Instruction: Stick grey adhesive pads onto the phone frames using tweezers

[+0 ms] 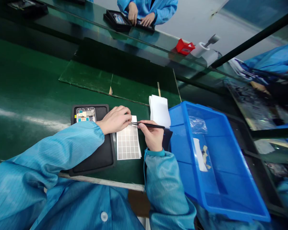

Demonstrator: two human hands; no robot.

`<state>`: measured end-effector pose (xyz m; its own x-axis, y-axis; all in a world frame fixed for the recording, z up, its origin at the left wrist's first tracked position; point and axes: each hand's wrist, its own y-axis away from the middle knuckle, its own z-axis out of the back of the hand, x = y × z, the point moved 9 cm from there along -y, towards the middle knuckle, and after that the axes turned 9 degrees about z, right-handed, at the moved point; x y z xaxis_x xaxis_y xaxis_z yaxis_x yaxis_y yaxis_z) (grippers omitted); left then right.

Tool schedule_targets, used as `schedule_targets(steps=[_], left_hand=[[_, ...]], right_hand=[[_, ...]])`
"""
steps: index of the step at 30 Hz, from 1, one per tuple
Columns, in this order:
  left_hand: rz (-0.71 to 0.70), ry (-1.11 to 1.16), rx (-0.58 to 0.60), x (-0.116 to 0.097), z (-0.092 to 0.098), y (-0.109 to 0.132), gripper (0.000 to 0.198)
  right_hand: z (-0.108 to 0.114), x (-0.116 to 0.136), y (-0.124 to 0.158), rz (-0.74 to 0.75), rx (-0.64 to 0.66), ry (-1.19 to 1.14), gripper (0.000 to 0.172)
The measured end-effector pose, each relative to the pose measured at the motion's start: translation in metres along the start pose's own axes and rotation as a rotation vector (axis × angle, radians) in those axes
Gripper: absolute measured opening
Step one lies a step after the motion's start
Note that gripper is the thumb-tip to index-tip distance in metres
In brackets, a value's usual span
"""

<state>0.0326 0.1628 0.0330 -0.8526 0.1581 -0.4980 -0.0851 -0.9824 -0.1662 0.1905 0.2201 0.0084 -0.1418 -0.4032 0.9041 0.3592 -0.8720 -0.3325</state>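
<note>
A pair of black tweezers (151,125) is pinched in my right hand (154,138), its tips pointing left over a sheet of square grey stickers (128,145). My left hand (117,119) reaches over the sheet's upper part with its fingers bent together beside the tweezer tips. What lies between those fingertips is hidden. Left of the sheet lies a black tray (96,158), partly covered by my left sleeve. An opened phone (86,114) with its inner parts showing sits in the tray's upper left.
A blue bin (220,140) with plastic wrap and paper scraps stands to the right. White folded paper (159,110) lies beside it. Beyond a dark green board (124,80), a co-worker's hands (140,17) are over black trays. A red box (184,47) stands behind.
</note>
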Motion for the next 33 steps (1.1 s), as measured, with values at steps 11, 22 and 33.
schedule_targets(steps=[11,22,33], left_hand=[[0.009,0.026,-0.002,0.000,0.001,0.000,0.020],[0.070,0.037,-0.016,0.006,0.003,-0.003,0.029],[0.409,-0.323,0.075,0.116,0.122,0.044,0.031]], right_hand=[[0.001,0.004,0.000,0.021,-0.010,0.020,0.022],[0.011,0.006,-0.003,0.041,-0.099,0.046,0.026],[0.014,0.005,-0.005,0.038,-0.121,0.035,0.024]])
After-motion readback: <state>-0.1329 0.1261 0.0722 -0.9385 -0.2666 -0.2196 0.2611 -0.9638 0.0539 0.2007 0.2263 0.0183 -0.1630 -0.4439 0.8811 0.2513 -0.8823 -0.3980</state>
